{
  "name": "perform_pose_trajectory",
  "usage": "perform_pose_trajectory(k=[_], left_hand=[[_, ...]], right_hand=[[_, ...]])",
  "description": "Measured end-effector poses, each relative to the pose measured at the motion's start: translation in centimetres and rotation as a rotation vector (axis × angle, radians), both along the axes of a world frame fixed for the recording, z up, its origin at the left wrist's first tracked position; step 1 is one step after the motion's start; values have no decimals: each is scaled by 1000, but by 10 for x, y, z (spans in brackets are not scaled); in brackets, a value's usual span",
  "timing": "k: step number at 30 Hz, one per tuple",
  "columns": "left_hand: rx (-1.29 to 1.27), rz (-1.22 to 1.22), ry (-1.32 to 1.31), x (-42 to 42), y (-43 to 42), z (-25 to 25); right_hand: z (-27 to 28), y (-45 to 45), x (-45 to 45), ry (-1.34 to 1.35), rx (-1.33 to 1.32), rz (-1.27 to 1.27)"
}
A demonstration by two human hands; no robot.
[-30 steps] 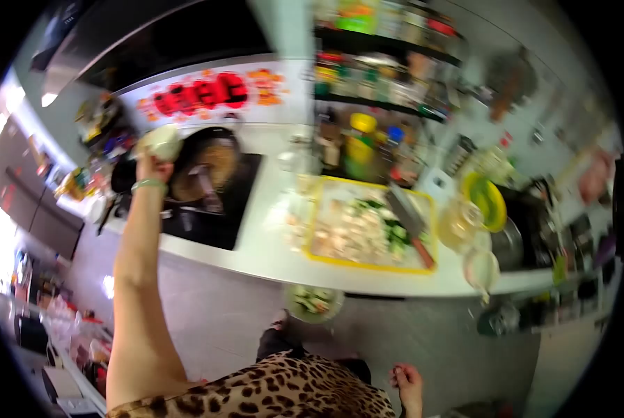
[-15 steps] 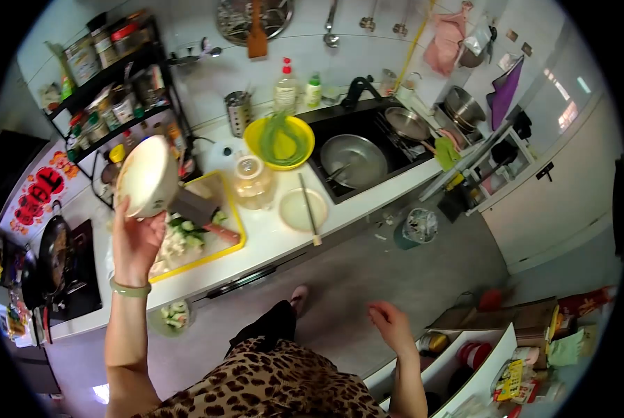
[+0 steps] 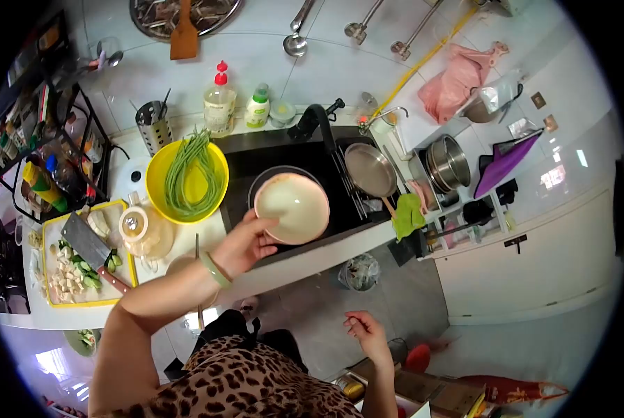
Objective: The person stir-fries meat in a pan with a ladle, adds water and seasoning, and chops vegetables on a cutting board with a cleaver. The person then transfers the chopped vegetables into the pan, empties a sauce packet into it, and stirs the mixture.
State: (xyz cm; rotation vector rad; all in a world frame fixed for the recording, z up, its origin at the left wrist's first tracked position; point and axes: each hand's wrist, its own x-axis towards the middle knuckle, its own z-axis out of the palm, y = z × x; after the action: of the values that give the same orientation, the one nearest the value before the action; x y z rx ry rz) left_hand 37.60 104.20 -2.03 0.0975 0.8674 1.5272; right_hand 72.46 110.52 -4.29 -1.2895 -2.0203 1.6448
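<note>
My left hand (image 3: pixel 246 244) grips the rim of a white bowl (image 3: pixel 292 209), thumb over the inside edge. The bowl hangs above the black sink (image 3: pixel 256 150), its inside turned up toward me, and it hides most of the metal pan (image 3: pixel 255 182) behind it. Whether the bowl holds any liquid I cannot tell. Low beside my body hangs my right hand (image 3: pixel 369 334), holding nothing, its fingers loosely bent and apart. Under my left forearm, a second bowl (image 3: pixel 180 266) on the counter is mostly covered.
A yellow basin (image 3: pixel 160 197) of long green beans (image 3: pixel 186 164) stands left of the sink, near a glass jar (image 3: pixel 145 233). A cleaver (image 3: pixel 89 244) lies across a yellow-edged board (image 3: pixel 72 304) with chopped vegetables. A saucepan (image 3: pixel 370 167) sits at the sink's right, with a bin (image 3: pixel 359 272) below.
My left hand has carried the bowl rightward from above the chopping board to over the sink. The view has shifted right. My right hand stays low and empty.
</note>
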Motion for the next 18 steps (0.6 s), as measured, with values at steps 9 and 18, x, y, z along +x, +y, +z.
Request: perform_pose_trajectory(k=[9,18], left_hand=[[-118,200,-128,39,76,-27],[-221,511,-101,66,130,-31]], right_hand=[[-44,213,-104,193,-329,-81],[-107,432,-368,369,-575,-200]])
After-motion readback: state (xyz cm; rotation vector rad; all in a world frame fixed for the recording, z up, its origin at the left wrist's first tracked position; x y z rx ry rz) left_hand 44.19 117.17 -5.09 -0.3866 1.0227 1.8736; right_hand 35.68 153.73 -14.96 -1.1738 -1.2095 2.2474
